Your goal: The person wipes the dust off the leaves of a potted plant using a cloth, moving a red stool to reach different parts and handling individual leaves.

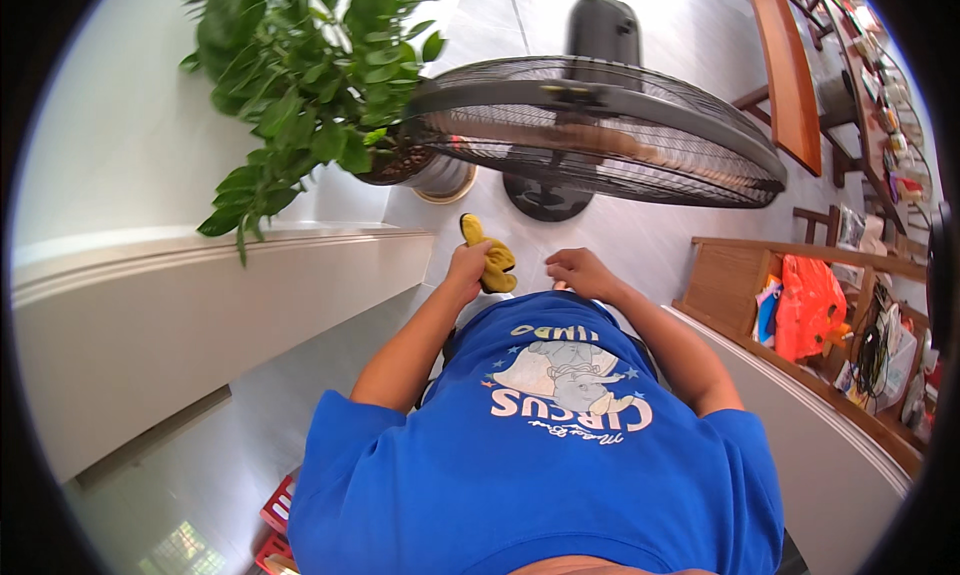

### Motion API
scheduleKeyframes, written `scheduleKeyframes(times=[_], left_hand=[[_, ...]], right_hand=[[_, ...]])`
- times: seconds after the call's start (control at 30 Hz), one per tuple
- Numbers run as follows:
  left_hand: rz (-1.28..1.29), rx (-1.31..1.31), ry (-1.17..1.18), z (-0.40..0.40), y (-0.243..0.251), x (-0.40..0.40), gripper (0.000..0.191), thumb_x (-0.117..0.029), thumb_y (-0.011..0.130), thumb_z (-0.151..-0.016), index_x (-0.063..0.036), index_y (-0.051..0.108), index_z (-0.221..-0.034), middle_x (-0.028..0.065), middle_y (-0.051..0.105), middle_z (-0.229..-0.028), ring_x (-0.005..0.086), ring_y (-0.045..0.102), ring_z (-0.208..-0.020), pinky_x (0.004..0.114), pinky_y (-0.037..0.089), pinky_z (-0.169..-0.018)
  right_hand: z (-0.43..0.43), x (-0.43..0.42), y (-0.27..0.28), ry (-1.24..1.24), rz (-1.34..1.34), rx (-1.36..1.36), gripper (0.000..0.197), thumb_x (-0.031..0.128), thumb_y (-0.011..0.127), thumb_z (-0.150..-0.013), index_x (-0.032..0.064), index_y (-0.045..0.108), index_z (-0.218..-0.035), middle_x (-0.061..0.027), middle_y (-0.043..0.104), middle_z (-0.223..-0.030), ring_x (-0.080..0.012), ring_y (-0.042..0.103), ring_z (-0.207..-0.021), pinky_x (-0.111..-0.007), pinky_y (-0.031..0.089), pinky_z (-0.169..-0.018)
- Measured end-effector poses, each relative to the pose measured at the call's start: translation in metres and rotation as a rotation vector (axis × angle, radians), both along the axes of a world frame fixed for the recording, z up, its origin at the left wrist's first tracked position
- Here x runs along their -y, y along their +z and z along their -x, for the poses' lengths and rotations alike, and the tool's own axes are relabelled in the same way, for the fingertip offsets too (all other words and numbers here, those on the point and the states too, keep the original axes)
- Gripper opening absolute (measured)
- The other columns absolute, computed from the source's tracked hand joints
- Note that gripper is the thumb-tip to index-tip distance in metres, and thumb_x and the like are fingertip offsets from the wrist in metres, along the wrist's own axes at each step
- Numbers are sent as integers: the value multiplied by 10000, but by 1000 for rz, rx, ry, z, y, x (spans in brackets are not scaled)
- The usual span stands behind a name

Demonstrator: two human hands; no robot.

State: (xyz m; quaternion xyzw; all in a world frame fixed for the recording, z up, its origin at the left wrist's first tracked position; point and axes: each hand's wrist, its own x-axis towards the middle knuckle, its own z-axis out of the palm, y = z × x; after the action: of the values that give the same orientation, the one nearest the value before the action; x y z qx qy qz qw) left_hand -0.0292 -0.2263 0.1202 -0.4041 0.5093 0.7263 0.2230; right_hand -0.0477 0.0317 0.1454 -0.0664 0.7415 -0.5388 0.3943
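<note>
My left hand [469, 266] grips a crumpled yellow cloth [495, 261] with dark edging, in front of my waist. To the right, my right hand [581, 270] hovers near the hem of my blue T-shirt, its fingers bent and no object visible in them. Beyond both hands stands a large black pedestal fan [555, 200], its wide round grille [600, 136] tilted over the floor. Left of the fan, a leafy green potted plant [300, 87] rises from a grey pot [442, 177] on a saucer.
A white wall ledge [225, 275] runs along the left. At right, a wooden shelf unit [724, 275] holds an orange-red plastic bag [806, 309] and black cables [871, 350]. A wooden bench [787, 72] stands farther off. Red plastic crates [279, 504] are at lower left.
</note>
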Motion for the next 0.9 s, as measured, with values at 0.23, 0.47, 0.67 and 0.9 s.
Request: scheduleKeyframes(times=[0.23,0.47,0.67,0.9], left_hand=[[125,18,-104,-14,1,-41,272,-131,573,-916,46,601,-1120,134,682,-1012,238,690,-885,360,545,-782],[308,-57,-419,0,-35,-52,257,-146,569,-890,57,642,-1029,123,693,-913,223,690,-809,353,540,-714],[664,-28,-313,-11,-26,-81,311,-192,585,-881,61,647,-1050,167,708,-935,261,704,-856,389,542,-746],[680,232,-68,-79,-22,-169,259,-192,617,-882,27,677,-1005,134,714,-964,228,702,-862,379,531,-729]], right_hand=[[42,-198,-53,-241,-322,-36,316,255,690,-914,-23,703,-1061,-100,689,-721,-139,650,-590,-304,549,-536],[135,-314,-16,-462,-290,-286,281,262,701,-869,-9,683,-944,-98,696,-810,-161,643,-678,-342,522,-602],[248,-276,41,-177,-397,-341,542,378,762,-838,-6,663,-1208,-204,731,-976,-274,711,-905,-383,553,-821],[334,-200,-7,284,-222,-627,714,425,762,-829,-19,539,-1343,-285,651,-1180,-324,672,-1053,-412,531,-907]])
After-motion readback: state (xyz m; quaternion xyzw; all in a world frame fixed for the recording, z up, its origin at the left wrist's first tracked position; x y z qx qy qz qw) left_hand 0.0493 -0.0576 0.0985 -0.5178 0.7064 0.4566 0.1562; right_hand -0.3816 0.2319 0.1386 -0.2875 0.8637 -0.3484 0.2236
